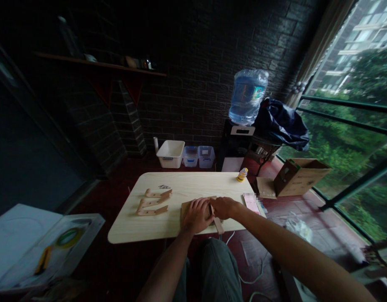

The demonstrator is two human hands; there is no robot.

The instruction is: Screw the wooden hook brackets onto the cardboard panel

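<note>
My left hand [198, 214] lies with its fingers stretched over a brown wooden board [186, 206] at the front of the pale table [130, 228]. My right hand [224, 207] is closed at the board's right side, touching or nearly touching my left fingers. What it grips, if anything, is hidden. Below it, a flat wooden strip [219, 226] sticks out toward my knees. To the left lie bent wooden pieces [153, 209] with dark holes, one behind another [157, 193]. Several small dark pieces, perhaps screws [164, 187], are scattered behind them.
A small bottle with yellow parts [242, 175] stands at the table's back right corner, and pink paper [251, 203] lies at the right edge. An open white case [70, 243] is at the left. Beyond are plastic bins [171, 154], a water dispenser [235, 144] and a cardboard box [300, 178].
</note>
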